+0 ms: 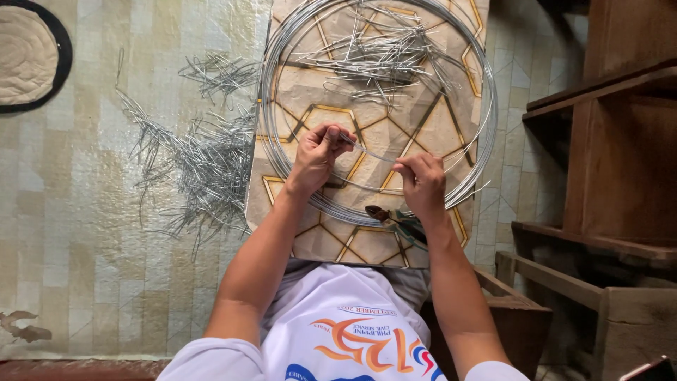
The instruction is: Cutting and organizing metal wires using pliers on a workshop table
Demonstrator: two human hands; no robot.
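Note:
My left hand [319, 154] and my right hand [420, 182] each pinch one end of a short piece of silver wire [371, 153] stretched between them. Both hands hover over a large coil of silver wire [486, 106] that lies on a patterned board [367, 240]. A heap of cut wire pieces [374, 56] rests inside the coil at the far side. Pliers with green handles [396, 222] lie on the board just below my right hand.
A bigger scatter of cut wire pieces [201, 159] is spread on the tiled floor to the left. A round beige cushion [25, 56] sits at the far left. Wooden shelves [606, 141] and a low wooden bench [564, 282] stand at the right.

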